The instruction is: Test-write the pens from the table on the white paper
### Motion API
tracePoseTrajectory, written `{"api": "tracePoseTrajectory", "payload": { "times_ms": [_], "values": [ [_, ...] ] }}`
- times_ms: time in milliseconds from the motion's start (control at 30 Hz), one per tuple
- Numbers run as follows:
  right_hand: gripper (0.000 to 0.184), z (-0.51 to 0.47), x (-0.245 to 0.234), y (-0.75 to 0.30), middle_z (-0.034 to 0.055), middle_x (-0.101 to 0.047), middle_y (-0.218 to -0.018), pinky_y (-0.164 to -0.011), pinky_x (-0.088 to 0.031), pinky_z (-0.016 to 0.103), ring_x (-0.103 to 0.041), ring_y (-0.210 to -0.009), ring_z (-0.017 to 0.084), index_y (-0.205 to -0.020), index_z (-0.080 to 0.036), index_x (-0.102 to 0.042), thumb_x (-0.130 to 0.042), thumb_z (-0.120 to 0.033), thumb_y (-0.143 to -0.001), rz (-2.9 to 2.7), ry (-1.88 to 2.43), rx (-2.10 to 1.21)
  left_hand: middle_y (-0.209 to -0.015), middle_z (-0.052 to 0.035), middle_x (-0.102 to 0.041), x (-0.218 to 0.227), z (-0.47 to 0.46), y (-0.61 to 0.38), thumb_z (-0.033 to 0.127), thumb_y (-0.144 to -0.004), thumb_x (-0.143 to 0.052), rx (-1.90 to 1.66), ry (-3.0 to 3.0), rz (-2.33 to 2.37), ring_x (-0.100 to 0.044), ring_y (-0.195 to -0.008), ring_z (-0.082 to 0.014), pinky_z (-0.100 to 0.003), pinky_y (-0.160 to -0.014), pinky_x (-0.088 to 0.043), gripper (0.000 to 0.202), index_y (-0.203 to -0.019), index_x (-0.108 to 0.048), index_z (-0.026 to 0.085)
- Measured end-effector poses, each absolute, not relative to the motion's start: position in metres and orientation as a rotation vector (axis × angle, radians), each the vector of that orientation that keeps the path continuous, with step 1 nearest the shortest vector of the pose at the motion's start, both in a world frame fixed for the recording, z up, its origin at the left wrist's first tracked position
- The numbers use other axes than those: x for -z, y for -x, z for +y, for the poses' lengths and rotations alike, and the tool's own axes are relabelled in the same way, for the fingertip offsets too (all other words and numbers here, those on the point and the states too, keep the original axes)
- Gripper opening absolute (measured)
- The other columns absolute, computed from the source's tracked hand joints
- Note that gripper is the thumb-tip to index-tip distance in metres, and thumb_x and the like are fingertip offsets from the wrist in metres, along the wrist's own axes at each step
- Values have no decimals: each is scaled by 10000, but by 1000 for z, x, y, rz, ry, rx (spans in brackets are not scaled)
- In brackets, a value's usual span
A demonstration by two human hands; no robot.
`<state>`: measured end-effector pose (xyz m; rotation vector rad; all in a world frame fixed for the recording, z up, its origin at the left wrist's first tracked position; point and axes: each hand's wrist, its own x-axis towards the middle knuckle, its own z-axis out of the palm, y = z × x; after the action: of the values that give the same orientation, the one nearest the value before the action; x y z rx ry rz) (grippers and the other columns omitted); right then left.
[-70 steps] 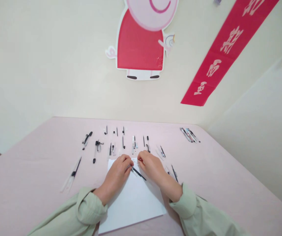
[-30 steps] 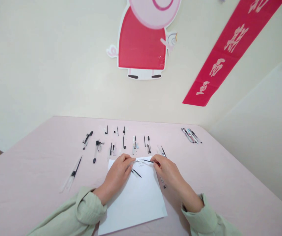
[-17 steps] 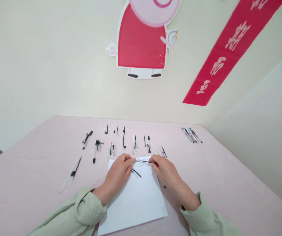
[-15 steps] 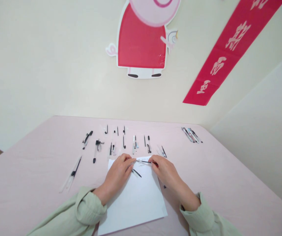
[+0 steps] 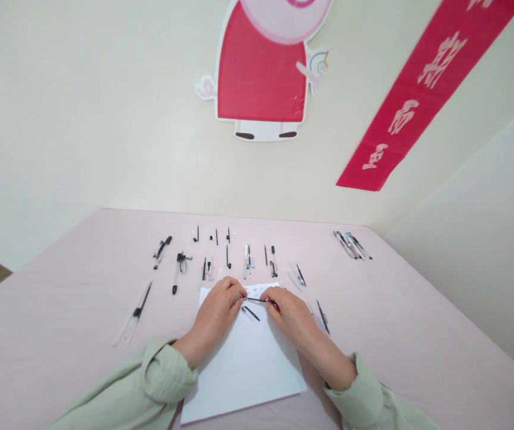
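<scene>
Both my hands rest over a white sheet of paper (image 5: pixel 248 364) on a pink table (image 5: pixel 418 334). My left hand (image 5: pixel 216 316) is pinched at its fingertips on the left end of a thin black pen refill (image 5: pixel 255 300). Closed in a pinch too, my right hand (image 5: pixel 289 315) grips the refill's right end. The refill lies level between the two hands, just above the paper. A second short black pen piece (image 5: pixel 251 312) lies on the paper below it.
Several pen parts lie in rows beyond the paper, among them a black pen (image 5: pixel 175 280) and a clear barrel (image 5: pixel 132 313) at the left. A pen (image 5: pixel 323 316) lies right of my hand. A bundle of pens (image 5: pixel 352 245) sits at the far right.
My right hand picked up a thin refill and brought it left to the left hand's fingertips. The hands have since closed in on each other, shortening the visible length of refill.
</scene>
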<state>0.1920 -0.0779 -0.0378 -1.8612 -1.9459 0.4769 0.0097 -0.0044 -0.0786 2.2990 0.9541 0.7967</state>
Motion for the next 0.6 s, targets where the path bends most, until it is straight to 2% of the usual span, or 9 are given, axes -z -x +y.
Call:
{"api": "tracePoseTrajectory", "payload": {
  "times_ms": [267,600],
  "values": [
    [199,-76,48,-194,25,-665,-864,-736,-414,262,-597,-810,171,-883,-202,-614,-484,-63,-822,-1891,1751,-547,-956,-51,-587,73,-6,-10,100,-827,-510,-749,-2279,939,-566,-913,-221,-367,-827,-465,139,-854,-588,212],
    [160,-74,45,-197,-8,-601,-758,-667,-390,233,-545,-708,139,-803,-194,-585,-490,-67,-783,-1716,1584,-715,-878,-37,-653,70,-7,-11,184,-864,-511,-807,-2183,881,-600,-858,-216,-348,-789,-465,86,-881,-591,213]
  ]
}}
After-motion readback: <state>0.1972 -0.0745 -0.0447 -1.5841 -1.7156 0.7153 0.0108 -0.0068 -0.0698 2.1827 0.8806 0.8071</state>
